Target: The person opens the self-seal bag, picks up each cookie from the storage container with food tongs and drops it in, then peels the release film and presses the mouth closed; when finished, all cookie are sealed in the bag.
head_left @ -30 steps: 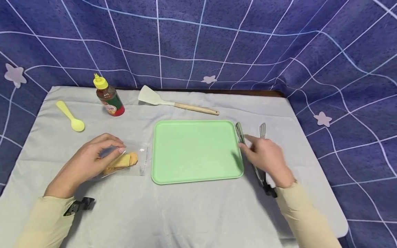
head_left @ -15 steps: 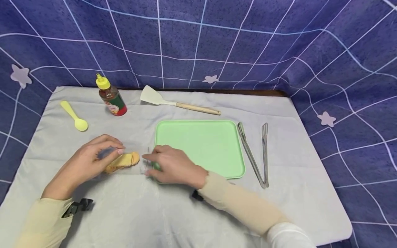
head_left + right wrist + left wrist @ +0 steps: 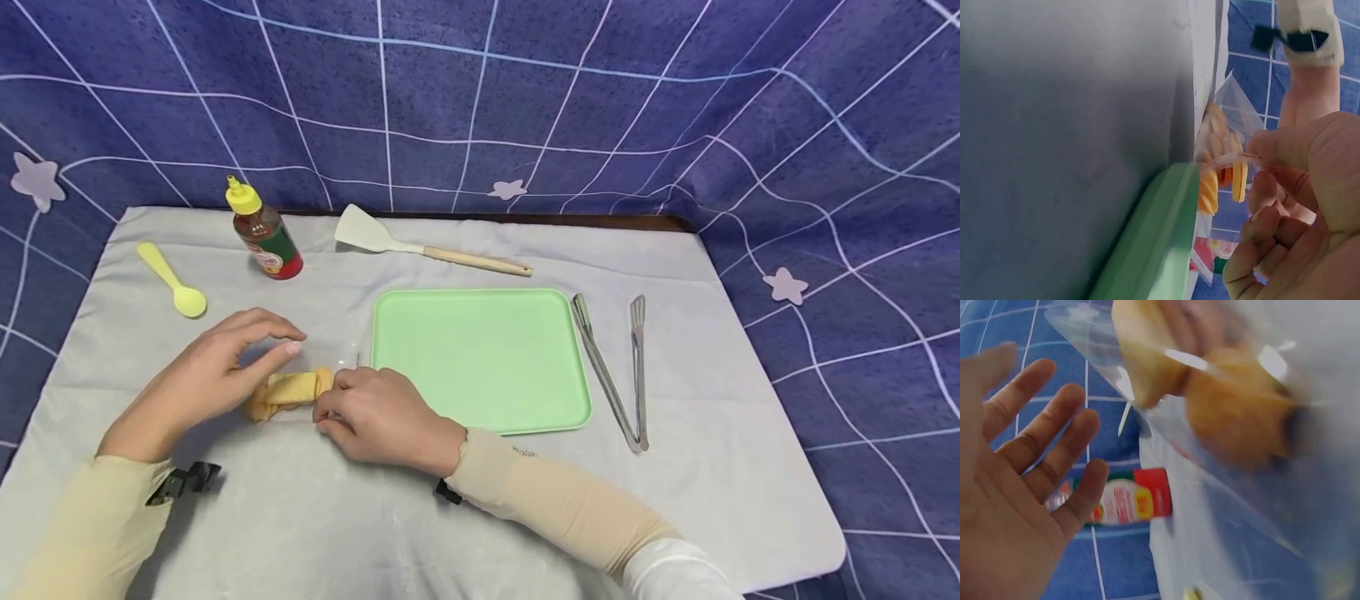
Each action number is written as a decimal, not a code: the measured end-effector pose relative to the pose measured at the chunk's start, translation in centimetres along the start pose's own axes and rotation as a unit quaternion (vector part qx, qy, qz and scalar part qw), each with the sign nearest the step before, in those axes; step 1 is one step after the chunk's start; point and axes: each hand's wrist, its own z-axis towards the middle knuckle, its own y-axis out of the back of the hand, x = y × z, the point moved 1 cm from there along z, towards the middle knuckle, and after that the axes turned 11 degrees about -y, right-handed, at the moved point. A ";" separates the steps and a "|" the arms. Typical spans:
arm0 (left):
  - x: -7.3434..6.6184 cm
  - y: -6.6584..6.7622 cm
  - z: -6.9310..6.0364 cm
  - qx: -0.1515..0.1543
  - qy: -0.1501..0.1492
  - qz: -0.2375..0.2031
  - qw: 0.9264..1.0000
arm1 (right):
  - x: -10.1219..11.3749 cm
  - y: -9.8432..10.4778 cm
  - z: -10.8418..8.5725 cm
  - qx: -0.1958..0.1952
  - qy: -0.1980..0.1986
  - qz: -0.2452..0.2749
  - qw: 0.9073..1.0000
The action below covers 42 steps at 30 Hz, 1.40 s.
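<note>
A clear plastic bag lies left of the green tray, with yellow and orange food-like pieces inside. My right hand pinches the bag's right edge between thumb and fingers, close to the tray's left side. In the right wrist view, the bag's rim is caught at those fingertips, with the orange pieces beyond. My left hand hovers over the bag's left part. The left wrist view shows its fingers spread and apart from the bag.
The green tray sits mid-table. Metal tongs lie spread to its right, and a white spatula with a wooden handle lies behind it. A sauce bottle stands at back left, near a yellow spoon.
My right hand has left the tongs, crossed leftward over the tray and taken hold of the bag's right edge. My left hand has barely moved.
</note>
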 end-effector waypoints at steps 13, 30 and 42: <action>1.9 -1.6 6.6 0.214 -0.023 -0.050 0.975 | 0.7 0.1 -0.6 -0.007 0.022 -0.038 0.999; 2.3 -2.1 5.7 0.217 0.053 -0.128 0.966 | -3.8 1.8 1.6 -0.039 -0.160 0.088 0.982; 1.2 -1.8 4.6 0.181 0.033 -0.182 0.966 | -3.5 1.4 2.2 -0.088 -0.153 0.051 0.983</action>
